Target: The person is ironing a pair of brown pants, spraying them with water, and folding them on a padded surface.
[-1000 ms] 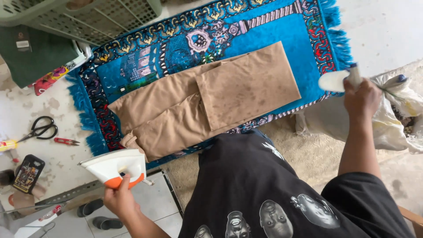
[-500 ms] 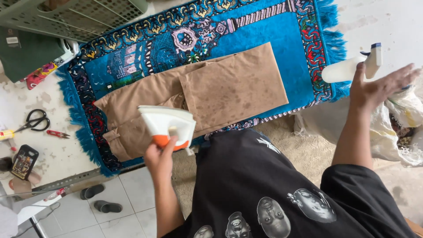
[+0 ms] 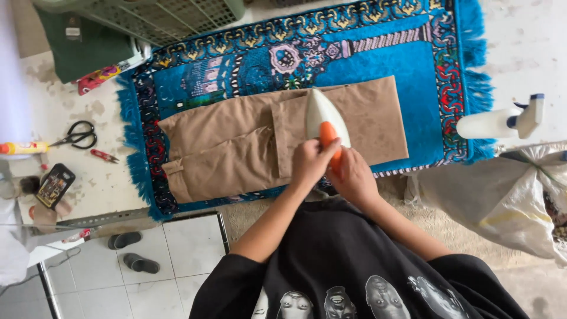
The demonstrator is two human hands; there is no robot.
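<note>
A white iron (image 3: 319, 115) with an orange handle rests on folded tan trousers (image 3: 236, 147), which lie on a blue patterned rug (image 3: 413, 53). My left hand (image 3: 311, 162) grips the orange handle from the left. My right hand (image 3: 354, 175) is closed around the same handle from the right. The iron's tip points away from me, over the middle of the trousers. A white spray bottle (image 3: 499, 121) lies on its side beyond the rug's right fringe, with no hand on it.
Black scissors (image 3: 77, 136), a small red tool (image 3: 104, 156), a phone (image 3: 54, 185) and a yellow bottle (image 3: 23, 147) lie left of the rug. A green basket (image 3: 147, 15) and a dark green cloth (image 3: 77, 50) are at the back left. A white sack (image 3: 502, 201) sits right.
My left hand carried the iron from the left onto the trousers. My right hand let go of the spray bottle, which now lies on the surface, and joined the left on the iron's handle.
</note>
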